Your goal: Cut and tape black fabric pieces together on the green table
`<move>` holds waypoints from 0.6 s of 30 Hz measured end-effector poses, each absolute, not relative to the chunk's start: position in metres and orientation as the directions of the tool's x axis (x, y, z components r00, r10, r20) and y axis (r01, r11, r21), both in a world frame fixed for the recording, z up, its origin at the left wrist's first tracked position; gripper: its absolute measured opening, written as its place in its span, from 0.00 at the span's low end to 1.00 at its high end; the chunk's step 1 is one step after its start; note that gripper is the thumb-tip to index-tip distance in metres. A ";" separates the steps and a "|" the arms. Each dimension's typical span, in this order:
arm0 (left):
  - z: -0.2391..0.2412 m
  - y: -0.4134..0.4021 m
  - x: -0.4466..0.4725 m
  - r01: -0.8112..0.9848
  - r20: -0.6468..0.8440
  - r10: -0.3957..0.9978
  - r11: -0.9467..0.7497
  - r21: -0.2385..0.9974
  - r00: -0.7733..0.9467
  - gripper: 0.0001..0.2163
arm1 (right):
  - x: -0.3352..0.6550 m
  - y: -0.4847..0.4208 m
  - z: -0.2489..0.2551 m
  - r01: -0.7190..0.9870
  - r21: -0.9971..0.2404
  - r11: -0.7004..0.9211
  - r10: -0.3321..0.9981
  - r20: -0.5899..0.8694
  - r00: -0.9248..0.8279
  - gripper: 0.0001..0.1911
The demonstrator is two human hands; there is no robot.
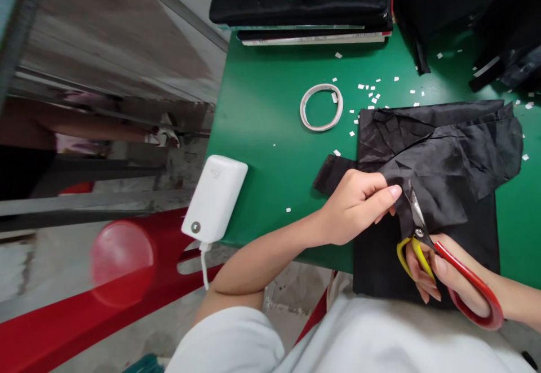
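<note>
My left hand (359, 207) pinches the edge of a crumpled black fabric piece (448, 153) that lies on a flat black cloth (460, 249) on the green table (270, 153). My right hand (443, 277) grips scissors (426, 243) with one yellow and one red handle. Their blades point up into the black fabric, right beside my left fingertips.
A white power bank (214, 198) with a cable sits at the table's left edge. A roll of white tape (321, 107) lies in the middle, with several small white paper bits around it. Stacked black material (304, 1) stands at the back. A red beam (84, 316) runs below left.
</note>
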State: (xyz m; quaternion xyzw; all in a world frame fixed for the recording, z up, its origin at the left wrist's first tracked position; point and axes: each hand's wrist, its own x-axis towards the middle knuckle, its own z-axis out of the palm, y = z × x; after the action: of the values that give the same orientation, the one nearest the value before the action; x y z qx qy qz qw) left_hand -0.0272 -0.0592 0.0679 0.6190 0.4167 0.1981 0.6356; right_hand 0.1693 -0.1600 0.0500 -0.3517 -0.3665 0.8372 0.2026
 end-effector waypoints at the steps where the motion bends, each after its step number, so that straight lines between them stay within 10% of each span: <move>1: 0.067 -0.059 -0.027 0.270 -0.293 0.761 0.160 0.949 0.579 0.19 | 0.169 -0.160 0.050 -0.072 -0.766 -0.639 0.599 -0.437 -0.671 0.31; 18: 0.072 -0.059 -0.026 0.304 -0.353 0.685 0.196 0.932 0.638 0.17 | 0.174 -0.174 0.035 -0.098 -0.805 -0.586 0.644 -0.388 -0.659 0.29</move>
State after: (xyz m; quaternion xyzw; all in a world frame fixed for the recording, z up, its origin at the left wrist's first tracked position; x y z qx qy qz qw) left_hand -0.0261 -0.0586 0.0721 0.6173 0.4005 0.1437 0.6617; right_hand 0.1736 -0.1736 0.0348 -0.3455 -0.3950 0.8206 0.2261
